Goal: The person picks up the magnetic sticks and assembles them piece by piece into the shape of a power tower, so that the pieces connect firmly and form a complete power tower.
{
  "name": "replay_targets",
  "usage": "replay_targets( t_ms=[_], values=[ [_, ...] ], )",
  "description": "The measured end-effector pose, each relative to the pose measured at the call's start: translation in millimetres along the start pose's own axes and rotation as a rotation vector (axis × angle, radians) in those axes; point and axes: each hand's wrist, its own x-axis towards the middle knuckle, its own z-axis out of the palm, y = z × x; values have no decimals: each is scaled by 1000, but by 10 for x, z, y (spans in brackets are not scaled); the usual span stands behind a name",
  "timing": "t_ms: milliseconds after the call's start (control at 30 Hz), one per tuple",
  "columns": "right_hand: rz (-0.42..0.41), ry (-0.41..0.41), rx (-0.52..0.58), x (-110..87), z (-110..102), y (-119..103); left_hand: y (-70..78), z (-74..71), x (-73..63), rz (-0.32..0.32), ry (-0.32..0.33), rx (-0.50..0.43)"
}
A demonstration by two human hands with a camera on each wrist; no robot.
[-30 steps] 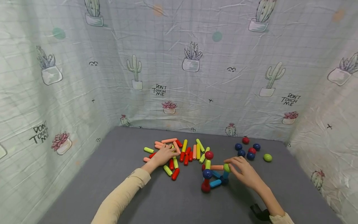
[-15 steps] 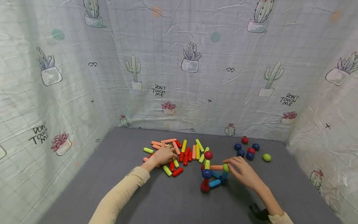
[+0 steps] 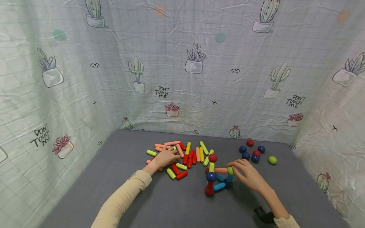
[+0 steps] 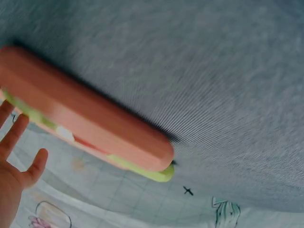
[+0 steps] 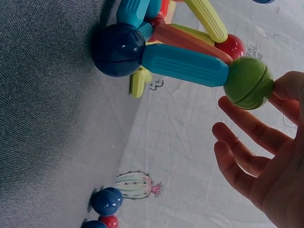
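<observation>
My left hand point(image 3: 163, 159) is over the left part of a scattered group of coloured rods, fingers spread and slightly bent. By its fingertips lie salmon rods point(image 3: 162, 148); a lime rod point(image 3: 181, 166) and a red rod point(image 3: 182, 175) lie just to its right. In the left wrist view its fingers point(image 4: 35, 168) show beside a large salmon rod point(image 4: 95, 114). My right hand point(image 3: 249, 175) pinches a green ball point(image 5: 247, 83) between thumb and finger. That ball tops an upright blue rod point(image 5: 185, 65), a corner of a standing ball-and-rod frame with a blue ball point(image 3: 210, 177) and a red ball point(image 3: 212, 157).
Loose balls lie at the back right, among them a red ball point(image 3: 250, 142), a blue ball point(image 3: 261, 149) and a lime ball point(image 3: 272, 160). More yellow rods point(image 3: 201, 154) and red ones lie behind the frame. A printed curtain point(image 3: 216, 120) borders the grey table point(image 3: 171, 205).
Near my left hand, the red rod has swung from steep to nearly sideways, and the lime rod beside it has turned too. My right hand stays at the green ball; the frame stands as before.
</observation>
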Motion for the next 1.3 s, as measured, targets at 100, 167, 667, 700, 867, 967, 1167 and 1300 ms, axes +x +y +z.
replay_targets(
  t_ms=[100, 167, 667, 700, 867, 967, 1167, 1300],
  values=[
    [12, -9, -1, 8, -6, 9, -40, -47, 26, -78, -57, -65],
    [17, -13, 1, 13, -9, 15, -67, -88, 43, -123, -103, -93],
    [-2, -10, 3, 35, -28, 18, -66, -95, 95, -67, -74, 124],
    [1, -12, 2, 34, -29, 16, -64, -88, 94, -59, -61, 142],
    [12, -25, -2, 31, -30, 7, -57, -106, 94, -63, 116, 88],
    [12, -32, 0, 24, -32, 6, 13, -239, 129, -127, 284, -85],
    [27, -51, 6, -4, -36, 18, 463, -801, 245, -175, 468, -658],
    [31, -61, 19, -10, -37, 28, 865, -1081, 323, -95, 479, -861]
  ],
)
